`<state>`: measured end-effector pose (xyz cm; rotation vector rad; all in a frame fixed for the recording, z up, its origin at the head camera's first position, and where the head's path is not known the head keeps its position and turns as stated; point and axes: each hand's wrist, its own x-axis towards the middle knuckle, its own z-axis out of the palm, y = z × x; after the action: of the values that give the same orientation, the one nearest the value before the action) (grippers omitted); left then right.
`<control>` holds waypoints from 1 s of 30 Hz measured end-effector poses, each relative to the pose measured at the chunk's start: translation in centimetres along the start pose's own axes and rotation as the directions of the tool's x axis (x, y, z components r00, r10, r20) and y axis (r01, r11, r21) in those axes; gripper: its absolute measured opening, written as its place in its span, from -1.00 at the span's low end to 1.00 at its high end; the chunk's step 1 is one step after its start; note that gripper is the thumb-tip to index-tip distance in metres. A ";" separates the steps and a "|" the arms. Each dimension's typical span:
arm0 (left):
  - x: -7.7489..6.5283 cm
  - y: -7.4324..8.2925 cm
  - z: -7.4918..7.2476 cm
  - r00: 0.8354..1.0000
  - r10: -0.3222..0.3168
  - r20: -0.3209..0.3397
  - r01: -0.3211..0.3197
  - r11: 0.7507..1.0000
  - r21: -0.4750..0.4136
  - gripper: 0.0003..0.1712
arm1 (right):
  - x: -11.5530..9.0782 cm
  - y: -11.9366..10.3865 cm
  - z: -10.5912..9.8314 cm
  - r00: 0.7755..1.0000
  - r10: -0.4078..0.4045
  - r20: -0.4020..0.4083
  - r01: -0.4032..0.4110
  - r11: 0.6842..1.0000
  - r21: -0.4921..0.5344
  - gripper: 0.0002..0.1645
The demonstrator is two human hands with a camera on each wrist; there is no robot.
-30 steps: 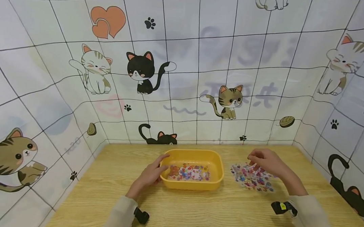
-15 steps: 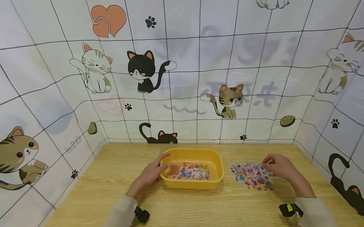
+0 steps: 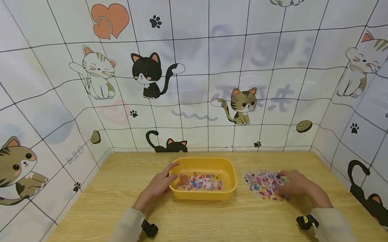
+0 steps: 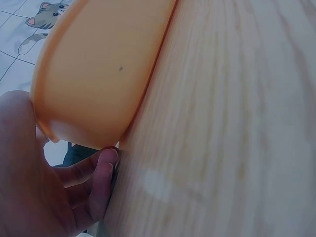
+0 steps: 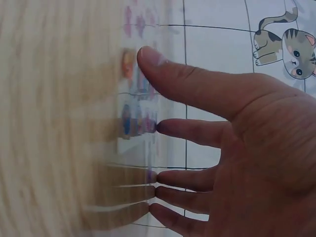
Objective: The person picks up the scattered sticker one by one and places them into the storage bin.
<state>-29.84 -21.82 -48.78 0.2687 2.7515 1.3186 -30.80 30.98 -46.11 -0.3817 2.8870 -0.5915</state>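
A yellow plastic tub [image 3: 202, 196] stands on the table; brown and white bear-shaped pieces [image 3: 207, 183] lie in it among tiny colourful bits. My left hand [image 3: 158, 184] grips its left end, thumb and forefinger over the rim. From the left wrist, other fingers [image 4: 101, 177] curl low beside the tub's outer wall [image 4: 98, 74]. Right of the tub, a flat pile of small, shiny, bead-like pieces [image 3: 263, 183] is spread out. My right hand [image 3: 300, 184] is at the pile's right edge, fingers spread and fingertips at the pieces [image 5: 138, 121], nothing gripped.
The wooden table [image 3: 189, 222] meets a tile-patterned cloth wall [image 3: 195, 81] printed with cats at the back and sides. Black wrist cameras [image 3: 150, 228] sit at both of my sleeves.
My right hand first moved rightward from above the pile with fingers drawn together, then lowered and spread them at its right edge. The left hand and tub have stayed put.
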 end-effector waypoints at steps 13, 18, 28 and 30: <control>0.2 -0.2 -0.2 1.000 0.008 -0.009 -0.008 1.000 -0.006 -0.42 | 0.6 -0.3 0.0 0.999 -0.023 -0.048 0.021 0.999 -0.042 -0.13; 0.1 -0.1 -0.2 1.000 0.009 -0.002 -0.009 1.000 -0.005 -0.41 | 0.5 -0.5 0.2 0.997 0.002 -0.080 -0.004 1.000 -0.028 -0.23; -0.1 0.0 -0.2 1.000 0.018 0.001 -0.018 1.000 -0.004 -0.42 | 0.2 -1.3 0.2 0.989 0.101 -0.104 -0.099 0.995 0.022 -0.19; -0.2 0.0 -0.2 1.000 0.021 0.004 -0.021 1.000 -0.003 -0.42 | 0.2 -1.4 0.2 0.990 0.110 -0.091 -0.107 0.994 0.031 -0.12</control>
<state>-29.70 -21.95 -48.64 0.3000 2.7514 1.3251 -30.62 29.59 -45.68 -0.1969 2.9617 -0.6448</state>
